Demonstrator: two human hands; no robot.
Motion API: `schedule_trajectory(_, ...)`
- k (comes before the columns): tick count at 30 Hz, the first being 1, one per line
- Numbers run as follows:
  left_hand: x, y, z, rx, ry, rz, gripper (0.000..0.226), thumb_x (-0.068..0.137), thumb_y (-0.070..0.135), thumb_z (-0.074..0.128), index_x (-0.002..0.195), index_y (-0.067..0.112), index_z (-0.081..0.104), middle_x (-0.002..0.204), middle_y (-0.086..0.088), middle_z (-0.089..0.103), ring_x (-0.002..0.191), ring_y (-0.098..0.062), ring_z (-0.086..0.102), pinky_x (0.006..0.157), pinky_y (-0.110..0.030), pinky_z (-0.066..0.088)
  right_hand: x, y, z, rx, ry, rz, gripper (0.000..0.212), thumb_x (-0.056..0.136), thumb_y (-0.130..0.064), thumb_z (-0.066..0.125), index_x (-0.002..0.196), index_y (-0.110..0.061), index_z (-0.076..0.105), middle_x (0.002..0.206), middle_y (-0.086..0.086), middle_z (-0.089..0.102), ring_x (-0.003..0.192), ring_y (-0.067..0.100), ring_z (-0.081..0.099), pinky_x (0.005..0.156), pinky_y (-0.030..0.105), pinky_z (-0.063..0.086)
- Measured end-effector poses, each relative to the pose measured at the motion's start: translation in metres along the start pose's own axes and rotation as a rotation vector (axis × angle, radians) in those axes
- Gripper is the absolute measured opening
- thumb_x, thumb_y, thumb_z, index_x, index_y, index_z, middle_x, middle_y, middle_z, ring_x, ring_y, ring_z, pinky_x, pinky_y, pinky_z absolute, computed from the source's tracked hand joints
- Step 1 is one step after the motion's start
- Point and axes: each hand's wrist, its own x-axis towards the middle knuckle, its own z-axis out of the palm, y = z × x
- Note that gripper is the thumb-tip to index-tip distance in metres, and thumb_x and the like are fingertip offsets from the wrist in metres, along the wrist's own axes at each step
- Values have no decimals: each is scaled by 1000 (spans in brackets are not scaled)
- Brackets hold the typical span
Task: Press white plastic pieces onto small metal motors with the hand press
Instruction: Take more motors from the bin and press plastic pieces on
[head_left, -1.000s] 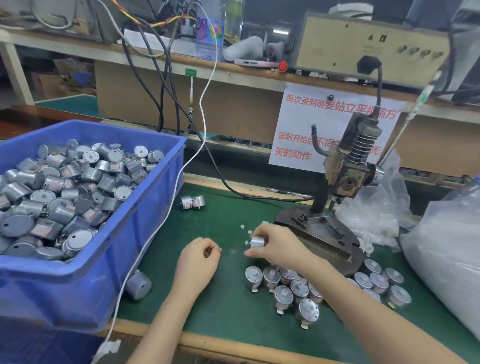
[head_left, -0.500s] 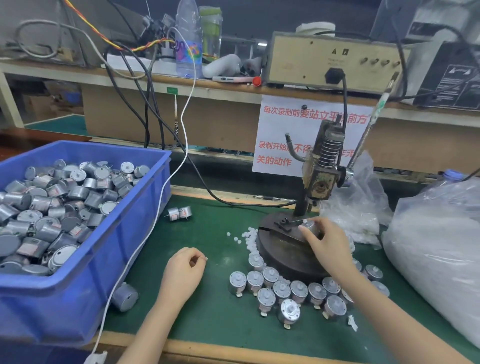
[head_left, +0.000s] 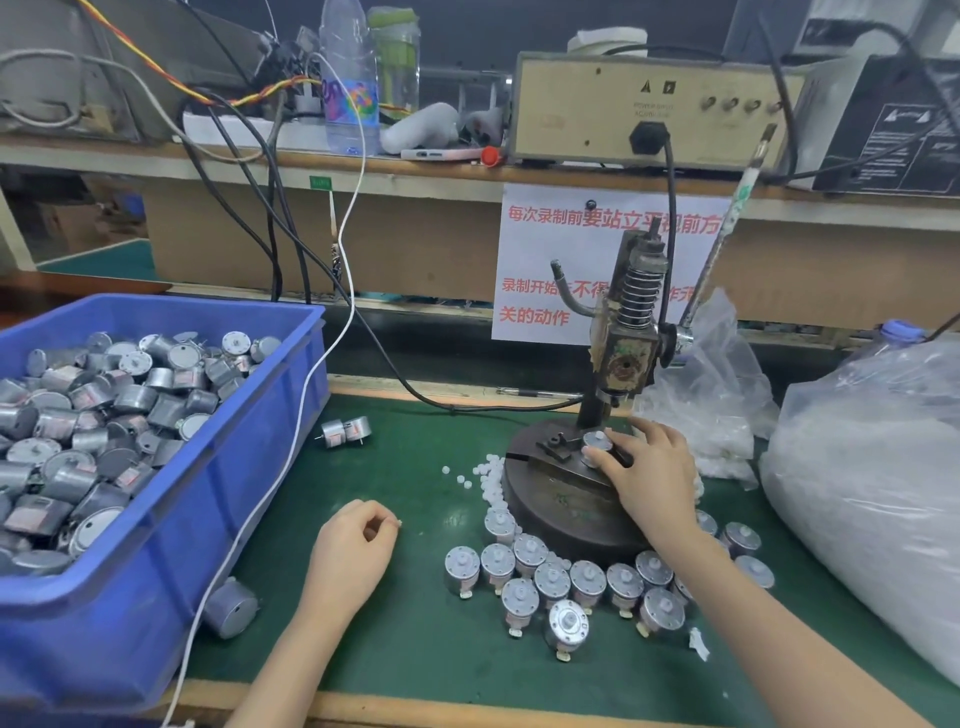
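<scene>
At the far middle of the green-matted worktop (head_left: 405, 649): hand press (head_left: 626, 358), dark worn metal, coiled spring on its column, heavy round base (head_left: 556, 509).

- On the base, under the ram: one motor (head_left: 596, 442), a short silver cylinder, upright, with a white nub on top. The right hand (head_left: 655, 480) holds it, thumb and fingers curled round its sides; its far side is hidden.
- Left hand (head_left: 353, 548): rests on the mat, fingers curled, pinching a tiny white plastic piece (head_left: 399, 524), shape hard to make out.
- Beside the base's left rim: loose white pieces (head_left: 483, 475), small and rounded.
- Toward the near edge: standing motors (head_left: 550, 579), clustered, shafts up, some behind the right forearm.
- Left edge: blue plastic bin (head_left: 171, 545), heaped with bare motors (head_left: 104, 415), cut off by the frame.
- Right edge: clear crinkled bag (head_left: 872, 467), white contents, cut off.
</scene>
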Motion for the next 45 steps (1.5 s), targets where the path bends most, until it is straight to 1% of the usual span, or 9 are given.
schedule_trajectory(7, -5, 4, -1, 145, -18, 74, 18, 83, 8, 56, 70, 20, 61, 75, 5, 53, 71, -12, 49, 60, -23, 34, 10, -3, -14, 179, -234, 46, 61, 88, -46, 55, 140, -16, 41, 149, 8, 31, 136, 28, 28, 112, 42, 24)
schedule_trajectory(14, -9, 10, 7, 429, -37, 265, 5, 77, 7, 57, 72, 6, 57, 74, -4, 52, 73, -25, 47, 69, -32, 36, 72, 1, -105, 804, 37, 249, 60, 92, -8, 46, 147, -14, 23, 147, 0, 35, 125, 19, 44, 98, 26, 37)
schedule_trajectory(16, -9, 10, 7, 439, -41, 260, 4, 77, 7, 57, 73, 6, 57, 76, -4, 51, 74, -25, 47, 70, -31, 35, 93, -17, -129, 896, 43, 207, 58, 90, -6, 45, 145, -11, 27, 134, -7, 40, 102, 10, 52, 83, 14, 46)
schedule_trajectory(19, -10, 10, 7, 427, -32, 255, 3, 77, 6, 56, 74, 5, 57, 77, -6, 52, 75, -27, 47, 71, -32, 36, 122, -43, -154, 1121, 54, 263, 35, 87, -7, 45, 122, -2, 47, 107, 1, 54, 98, 13, 51, 94, 29, 43)
schedule_trajectory(22, -10, 10, 7, 424, -27, 248, 3, 77, 5, 56, 74, 4, 57, 77, -6, 52, 76, -28, 48, 71, -33, 37, 125, -55, -161, 1301, 128, 348, 9, 89, -8, 45, 97, -11, 48, 75, -4, 48, 72, 5, 46, 83, 27, 39)
schedule_trajectory(27, -10, 11, 6, 453, -32, 264, 5, 79, 8, 54, 78, 5, 58, 81, -6, 53, 79, -27, 48, 73, -33, 36, 82, -48, -160, 1412, 304, 225, 19, 85, 1, 42, 94, -8, 55, 82, 1, 58, 70, 10, 55, 73, 23, 44)
schedule_trajectory(33, -9, 9, 7, 485, -21, 278, 7, 81, 9, 52, 80, 5, 57, 83, -7, 53, 79, -26, 46, 73, -32, 34, 27, -38, -144, 1342, 359, 11, 13, 79, -8, 43, 85, -17, 50, 87, 1, 55, 86, 15, 60, 90, 28, 50)
schedule_trajectory(37, -11, 10, 6, 472, -18, 281, 5, 78, 6, 54, 77, 3, 57, 79, -10, 53, 76, -29, 47, 71, -35, 35, 29, -49, -140, 1258, 470, 5, 11, 76, -11, 48, 82, -19, 43, 85, -2, 48, 87, 19, 53, 84, 25, 45)
schedule_trajectory(45, -15, 10, 5, 498, -20, 298, 6, 81, 4, 52, 78, 2, 58, 79, -11, 52, 77, -31, 48, 72, -36, 38, 27, -50, -134, 1135, 541, 0, 19, 99, -29, 38, 81, -26, 44, 69, -13, 50, 71, 5, 55, 90, 38, 51)
